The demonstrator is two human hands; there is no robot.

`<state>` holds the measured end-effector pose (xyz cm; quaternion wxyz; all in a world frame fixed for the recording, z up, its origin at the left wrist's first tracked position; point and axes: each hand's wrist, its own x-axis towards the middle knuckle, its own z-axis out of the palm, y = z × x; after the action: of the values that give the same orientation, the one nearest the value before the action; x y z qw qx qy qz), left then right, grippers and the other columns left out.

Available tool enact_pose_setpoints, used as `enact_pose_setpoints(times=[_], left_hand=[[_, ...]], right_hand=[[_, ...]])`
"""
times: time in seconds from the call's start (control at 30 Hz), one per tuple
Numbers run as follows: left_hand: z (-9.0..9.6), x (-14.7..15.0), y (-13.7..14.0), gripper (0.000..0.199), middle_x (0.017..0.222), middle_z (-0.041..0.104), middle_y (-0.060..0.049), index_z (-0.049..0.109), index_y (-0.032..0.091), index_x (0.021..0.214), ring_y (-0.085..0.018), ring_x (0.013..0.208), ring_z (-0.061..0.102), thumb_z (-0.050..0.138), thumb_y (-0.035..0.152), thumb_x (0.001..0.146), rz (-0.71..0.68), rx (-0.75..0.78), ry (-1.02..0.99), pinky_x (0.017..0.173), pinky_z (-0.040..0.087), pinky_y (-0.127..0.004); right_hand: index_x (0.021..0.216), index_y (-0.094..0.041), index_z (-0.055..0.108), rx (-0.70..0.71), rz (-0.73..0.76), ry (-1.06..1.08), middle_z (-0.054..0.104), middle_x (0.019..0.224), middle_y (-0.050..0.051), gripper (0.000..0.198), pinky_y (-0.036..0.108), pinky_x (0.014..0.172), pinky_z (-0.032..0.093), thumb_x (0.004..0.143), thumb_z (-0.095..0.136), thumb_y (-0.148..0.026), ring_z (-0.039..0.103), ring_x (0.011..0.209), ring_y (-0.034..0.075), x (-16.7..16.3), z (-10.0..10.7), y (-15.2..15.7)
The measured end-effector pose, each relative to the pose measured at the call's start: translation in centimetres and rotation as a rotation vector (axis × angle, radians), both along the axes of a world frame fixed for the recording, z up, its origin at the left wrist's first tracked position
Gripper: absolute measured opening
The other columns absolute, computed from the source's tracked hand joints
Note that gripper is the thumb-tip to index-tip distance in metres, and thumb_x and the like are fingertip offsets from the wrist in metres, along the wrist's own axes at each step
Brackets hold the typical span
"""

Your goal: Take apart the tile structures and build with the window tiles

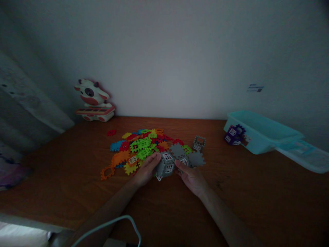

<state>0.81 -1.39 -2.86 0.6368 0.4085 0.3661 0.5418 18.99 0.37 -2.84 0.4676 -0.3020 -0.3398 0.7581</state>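
Gripping a gray block [164, 166] with white lattice windows, both hands meet over the near middle of the bench [244, 195]. The left hand [147, 168] is closed around the block's left side, its thumb along the upper edge. The right hand [192, 177] is pinched nearly closed at the block's right edge; an arched white window [184, 161] shows just beyond its thumb, and whether that part is joined to the block I cannot tell.

Just beyond the hands lie two flat gray plates [196, 159] with toothed edges, and a small gray frame [198, 143] stands farther right. A heap of toothed pieces [141, 146] in green, orange, red, yellow and blue spreads to the left, with an orange ring-shaped piece [106, 173] at its near left edge and a red piece [111, 132] apart at the far left.

At the far left a cow toy [93, 99] sits near the wall [167, 58]. At the far right, a purple block [233, 136] is beside a teal bin [259, 132].
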Motion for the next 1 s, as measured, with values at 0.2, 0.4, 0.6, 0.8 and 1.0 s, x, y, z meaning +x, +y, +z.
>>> enact_pose_setpoints(times=[0.2,0.4,0.6,0.8,1.0], left_hand=[[-0.4,-0.4,0.3,0.034,0.073,0.066,0.0,0.065,0.017,0.077,-0.014,0.067,0.06,0.078,0.048,0.073,0.068,-0.057,0.039,0.067,0.047,-0.025],[0.3,-0.3,0.0,0.035,0.074,0.064,0.001,0.062,0.018,0.075,-0.015,0.069,0.059,0.077,0.049,0.071,0.151,-0.055,0.11,0.067,0.047,-0.024],[0.4,-0.3,-0.2,0.042,0.07,0.06,0.003,0.06,0.018,0.077,-0.012,0.064,0.055,0.073,0.058,0.075,0.124,0.004,0.175,0.064,0.048,-0.022],[0.1,0.1,0.2,0.048,0.074,0.066,0.0,0.063,0.018,0.083,-0.014,0.066,0.059,0.069,0.065,0.076,0.091,0.005,0.189,0.065,0.05,-0.025],[-0.8,0.0,0.0,0.051,0.081,0.07,-0.005,0.068,0.016,0.094,-0.019,0.076,0.065,0.072,0.064,0.075,-0.045,0.023,0.158,0.072,0.051,-0.03]], right_hand=[[0.083,-0.024,0.075,-0.078,0.054,-0.073,0.077,0.091,0.003,0.034,0.036,0.079,0.054,0.058,0.092,-0.04,0.07,0.09,0.024,0.1,-0.7,0.1],[0.087,-0.025,0.076,-0.091,0.002,-0.134,0.077,0.093,0.002,0.037,0.032,0.076,0.053,0.058,0.093,-0.04,0.068,0.085,0.019,-0.1,-0.6,0.0],[0.082,-0.021,0.073,-0.214,0.027,-0.089,0.074,0.081,0.001,0.039,0.028,0.063,0.052,0.055,0.094,-0.04,0.066,0.072,0.016,-0.2,0.1,0.0],[0.079,-0.021,0.074,-0.139,-0.061,-0.069,0.077,0.085,0.001,0.034,0.03,0.069,0.055,0.054,0.094,-0.034,0.069,0.076,0.018,-0.3,-0.4,0.0],[0.085,-0.023,0.076,-0.074,-0.113,-0.007,0.078,0.091,0.002,0.036,0.035,0.074,0.056,0.055,0.094,-0.033,0.071,0.083,0.023,-0.7,0.3,-0.1]])
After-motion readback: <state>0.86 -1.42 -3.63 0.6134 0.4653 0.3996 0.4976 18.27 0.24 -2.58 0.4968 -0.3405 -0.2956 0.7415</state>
